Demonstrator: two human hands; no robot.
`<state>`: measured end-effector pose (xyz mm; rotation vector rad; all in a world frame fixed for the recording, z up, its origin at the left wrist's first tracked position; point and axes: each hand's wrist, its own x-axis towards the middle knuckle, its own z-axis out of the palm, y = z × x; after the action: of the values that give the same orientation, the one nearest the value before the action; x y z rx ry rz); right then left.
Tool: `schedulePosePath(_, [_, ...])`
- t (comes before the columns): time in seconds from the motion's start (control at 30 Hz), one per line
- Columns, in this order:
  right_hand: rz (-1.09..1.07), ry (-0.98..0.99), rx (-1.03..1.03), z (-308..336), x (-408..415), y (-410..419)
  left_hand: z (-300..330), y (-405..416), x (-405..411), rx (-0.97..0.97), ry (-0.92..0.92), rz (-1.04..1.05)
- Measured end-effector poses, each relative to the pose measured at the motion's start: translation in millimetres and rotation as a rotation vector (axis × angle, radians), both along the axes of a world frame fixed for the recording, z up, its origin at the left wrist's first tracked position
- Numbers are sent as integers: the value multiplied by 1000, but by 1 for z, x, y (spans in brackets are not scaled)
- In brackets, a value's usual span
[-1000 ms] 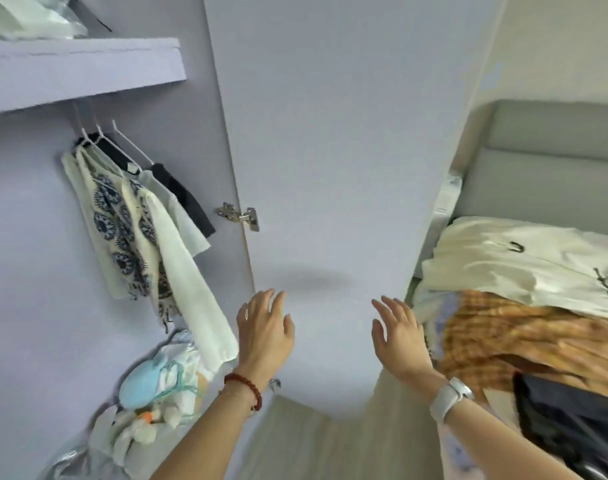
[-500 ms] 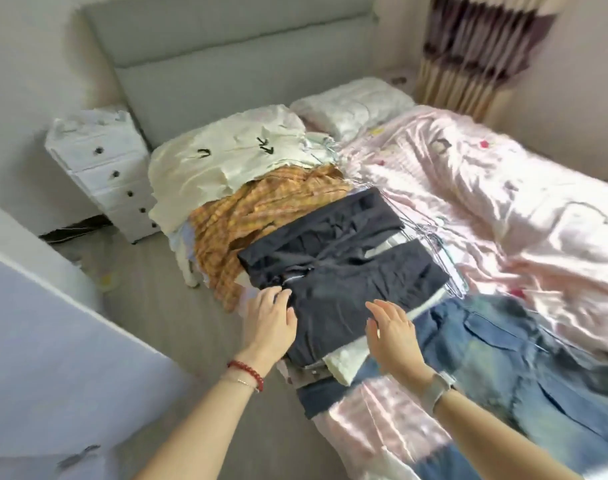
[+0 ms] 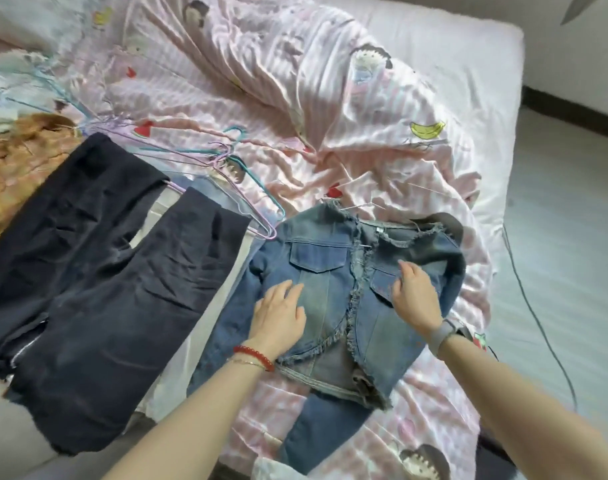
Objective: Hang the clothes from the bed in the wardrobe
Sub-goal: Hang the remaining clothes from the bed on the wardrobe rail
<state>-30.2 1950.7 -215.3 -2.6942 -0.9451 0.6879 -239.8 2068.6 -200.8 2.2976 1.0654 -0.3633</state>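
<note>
A short blue denim jacket (image 3: 333, 271) with frayed edges lies front-up on the bed, a thin wire hanger at its collar. My left hand (image 3: 280, 311) rests flat on its left front panel, fingers relaxed. My right hand (image 3: 415, 296) lies on the right chest pocket, fingers straight. Left of the jacket lie dark navy trousers (image 3: 98, 282) on top of a white garment. An orange checked garment (image 3: 15, 161) sits at the far left. Several thin wire hangers (image 3: 226, 164), purple and teal, are spread on the quilt above the trousers.
A pink striped quilt (image 3: 295, 81) with cartoon prints covers the bed. Another blue denim piece (image 3: 316, 431) sticks out below the jacket. A grey cable (image 3: 537, 320) runs over the pale floor at the right. The wardrobe is out of view.
My view has swung from the wardrobe door to the bed and moved in close. Both hands have come down from the air onto the denim jacket.
</note>
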Motion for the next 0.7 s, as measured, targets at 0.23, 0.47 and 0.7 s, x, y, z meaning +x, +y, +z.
schedulePosePath(0.23, [21, -232, -92, -54, 108, 38, -70, 8, 32, -50, 217, -185])
schedulePosePath(0.47, [-363, -64, 150, -72, 128, 33, -89, 3, 30, -30, 267, -218])
schedulePosePath(0.7, [-99, -185, 98, -88, 126, 6, -85, 67, 96, 209, -102, -54])
